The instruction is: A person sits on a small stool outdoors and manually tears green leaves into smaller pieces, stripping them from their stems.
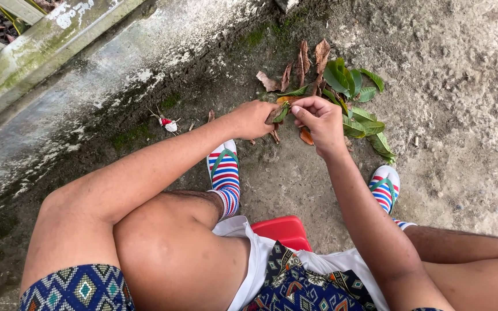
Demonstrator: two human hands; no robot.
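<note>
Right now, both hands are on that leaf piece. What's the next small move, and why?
Probably pull the hands apart to finish tearing the leaf. The left hand and right hand pinch it from opposite sides, close together, above the pile of green and brown leaves on the ground; whether it has already begun to tear can't be seen.

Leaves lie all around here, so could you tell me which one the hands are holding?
The small green leaf pinched between the left hand and right hand; the others lie on the ground.

You sit low, knees apart, both forearms stretched forward between them. Your left hand (253, 119) curls closed in a pinching grip; your right hand (320, 120) meets it, fingers bent, thumb pressed to fingertips.
</note>
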